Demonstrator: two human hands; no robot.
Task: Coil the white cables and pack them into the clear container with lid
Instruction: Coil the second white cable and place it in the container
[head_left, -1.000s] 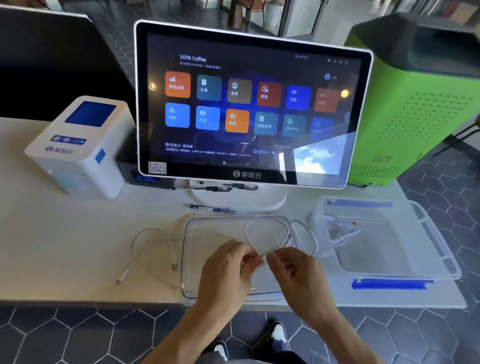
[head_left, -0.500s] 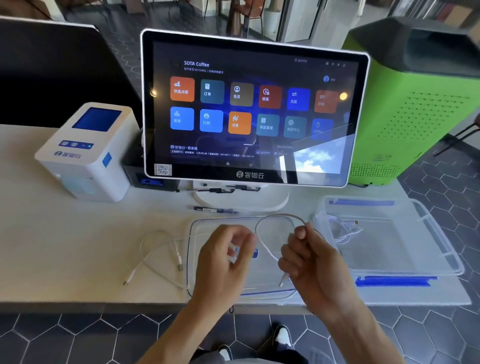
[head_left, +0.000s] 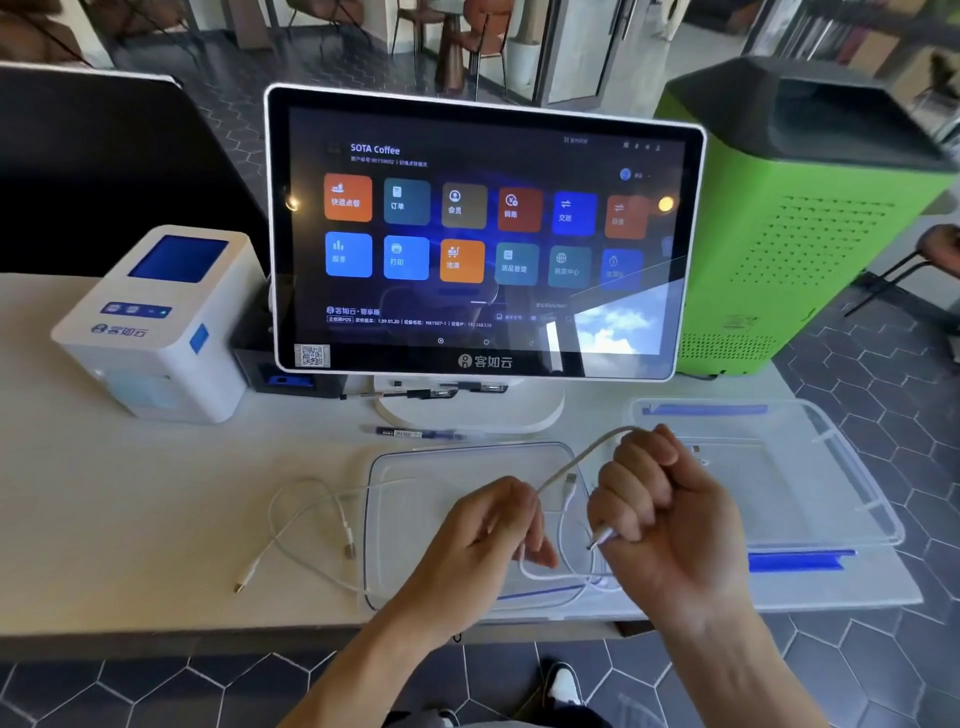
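Both hands up over the clear lid (head_left: 415, 499), which lies flat on the white table (head_left: 130, 519) at its near edge. The right hand (head_left: 660, 509) is curled into a fist round a white cable (head_left: 571, 467), one plug end poking out below the fingers. The cable arcs over the top of that fist and runs down to the left hand (head_left: 488, 535), pinched there between thumb and fingertips; its lower loops sag beneath, and where they end is lost behind the wrists. A second white cable (head_left: 306, 525) lies loose on the table left of the lid, one strand running under it. To the right sits the clear container (head_left: 810, 467), blue latch at front; something small and white inside is mostly hidden by the right hand. Behind: a touchscreen terminal (head_left: 483, 234), a pen (head_left: 415, 433) at its base, a white receipt printer (head_left: 156, 322)
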